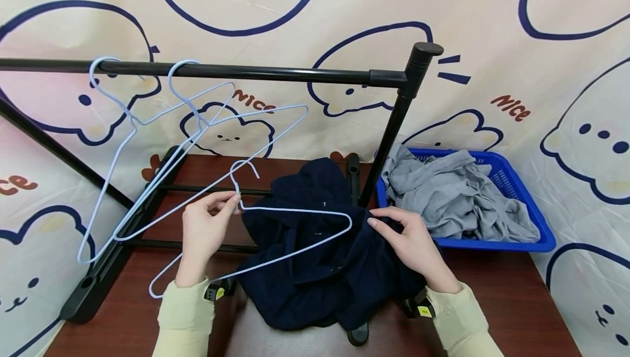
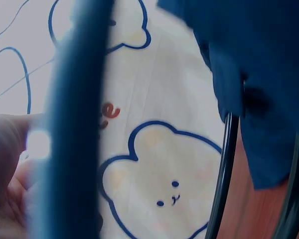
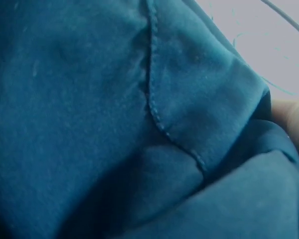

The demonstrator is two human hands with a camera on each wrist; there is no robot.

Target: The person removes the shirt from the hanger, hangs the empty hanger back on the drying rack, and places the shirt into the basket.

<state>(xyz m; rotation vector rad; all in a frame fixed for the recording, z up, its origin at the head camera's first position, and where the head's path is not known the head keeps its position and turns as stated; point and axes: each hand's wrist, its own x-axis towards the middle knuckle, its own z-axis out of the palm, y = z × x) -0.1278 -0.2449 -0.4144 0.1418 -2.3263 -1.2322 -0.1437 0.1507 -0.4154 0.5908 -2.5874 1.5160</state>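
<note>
My left hand [image 1: 204, 231] pinches a light blue clothes hanger [image 1: 295, 210] just below its hook, between thumb and fingers. The hanger lies over the front of a dark navy shirt [image 1: 315, 269], its right end near the shirt's shoulder area. Small pale marks run down the shirt's front. With thumb and fingers, my right hand [image 1: 408, 239] pinches the shirt's upper right edge. In the left wrist view the hanger's bar [image 2: 72, 124] crosses close to the lens, blurred. Shirt cloth with a stitched seam [image 3: 152, 89] fills most of the right wrist view, hiding nearly all of that hand.
Two more light blue hangers [image 1: 172, 165] hang from a black rack's rail [image 1: 275, 72] at the left. The rack's post [image 1: 391, 138] rises behind the shirt. At the right a blue basket [image 1: 541, 231] holds grey clothes [image 1: 458, 198]. Everything stands on a brown table [image 1: 487, 291].
</note>
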